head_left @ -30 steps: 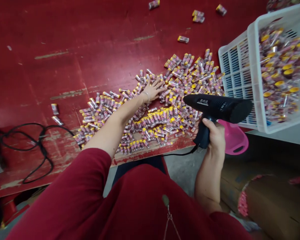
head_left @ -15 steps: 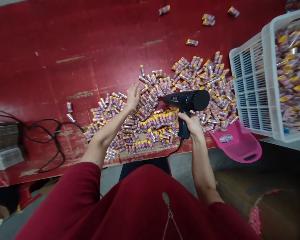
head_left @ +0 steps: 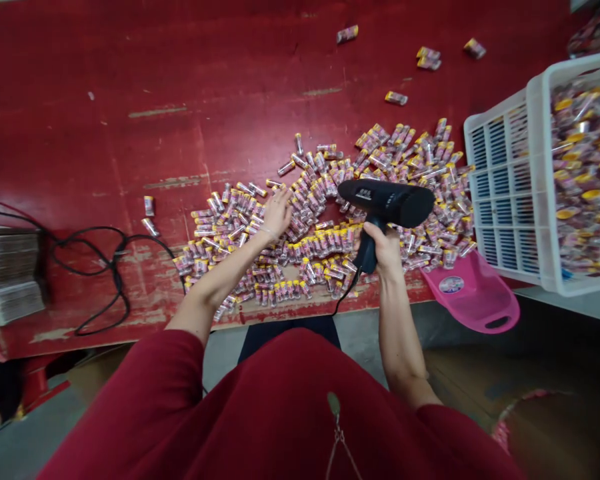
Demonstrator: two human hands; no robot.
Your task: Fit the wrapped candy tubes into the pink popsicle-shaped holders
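My right hand (head_left: 386, 250) is wrapped round the handle of a black hair dryer (head_left: 393, 203). Its nozzle points left, over a heap of small clear tubes (head_left: 325, 243) with yellow ends and pink labels. Over the left part of that heap lies my left hand (head_left: 279, 212), palm down with the fingers stretched out, touching or just above the tubes. What is under the palm is hidden. In front of the dryer, several tubes stand side by side in a curved row. The dryer's black cord (head_left: 347, 293) hangs from its handle toward the table's front edge.
A white plastic basket (head_left: 503, 190) full of similar tubes stands at the right. Beside it a pink scoop (head_left: 475, 293) juts past the edge of the red table (head_left: 145, 147). Black cable (head_left: 115, 263) coils at left, near stacked cardboard (head_left: 13, 277). A few loose tubes lie farther back.
My left hand has come down and toward me onto the tubes, its fingers nearer together. The hair dryer has tilted, its back end lower and farther right. The whole view has shifted slightly.
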